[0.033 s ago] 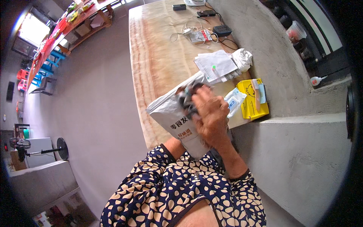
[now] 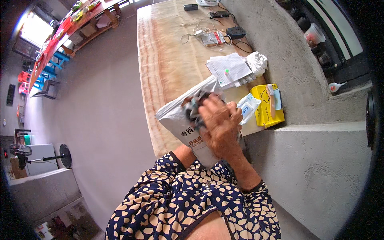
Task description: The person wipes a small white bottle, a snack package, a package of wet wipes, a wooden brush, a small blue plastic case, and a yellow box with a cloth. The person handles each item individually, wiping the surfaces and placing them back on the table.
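A grey-white plastic mailing bag [image 2: 178, 118] is held up over the near edge of the long wooden table [image 2: 168, 60]. My right hand [image 2: 220, 126] lies on the bag's open mouth, fingers curled around a dark bundle of cloth [image 2: 195, 107] that sticks out of it. My left forearm [image 2: 185, 154] runs up under the bag. The left hand itself is hidden behind the bag, so its grip does not show. Both sleeves are dark blue with cream spots.
Right of the bag lie a white-and-blue packet [image 2: 249, 107] and a yellow box [image 2: 269, 116] with a brush on it. Behind are papers [image 2: 230, 69], a crumpled white bag [image 2: 258, 62] and cables with chargers [image 2: 216, 36]. A concrete ledge [image 2: 320, 168] borders the right.
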Motion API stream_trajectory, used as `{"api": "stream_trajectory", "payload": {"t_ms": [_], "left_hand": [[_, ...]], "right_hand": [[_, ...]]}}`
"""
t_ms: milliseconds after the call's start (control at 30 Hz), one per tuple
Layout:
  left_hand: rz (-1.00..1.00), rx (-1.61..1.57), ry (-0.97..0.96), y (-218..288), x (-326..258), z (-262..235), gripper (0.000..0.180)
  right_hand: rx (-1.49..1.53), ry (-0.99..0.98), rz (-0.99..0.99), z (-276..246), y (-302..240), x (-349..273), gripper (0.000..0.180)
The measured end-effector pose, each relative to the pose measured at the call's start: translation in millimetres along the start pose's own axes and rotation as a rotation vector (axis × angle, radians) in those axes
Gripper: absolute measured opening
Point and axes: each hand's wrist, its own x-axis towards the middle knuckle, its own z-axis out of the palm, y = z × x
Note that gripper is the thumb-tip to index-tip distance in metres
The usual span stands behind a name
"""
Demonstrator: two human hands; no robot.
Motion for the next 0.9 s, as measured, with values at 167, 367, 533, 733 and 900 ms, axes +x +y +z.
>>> {"api": "stream_trajectory", "payload": {"t_ms": [167, 367, 533, 733, 900], "left_hand": [[-0.030, -0.050, -0.016, -3.8, -1.9, -4.4, 0.034], [-0.037, -0.063, -0.030, -4.1, -5.8, -8.2, 0.035], [-0.066, -0.097, -0.054, -11.7, -3.3, -6.9, 0.037], [-0.091, -0.113, -0.058, -11.1, -14.7, -19.8, 0.037], [-0.085, -0.136, -0.033, -11.1, -16.3, -24.6, 0.036]], "right_hand": [[0.033, -0.027, -0.072, 7.2, 1.4, -4.9, 0.043], [-0.158, 0.041, 0.177, 4.9, 16.9, 22.0, 0.044], [0.046, -0.039, -0.129, 23.9, -20.3, 21.8, 0.036], [0.198, -0.076, -0.328, 34.2, -30.8, 8.2, 0.031], [-0.180, 0.040, 0.000, 30.5, 7.5, 9.9, 0.043]]}}
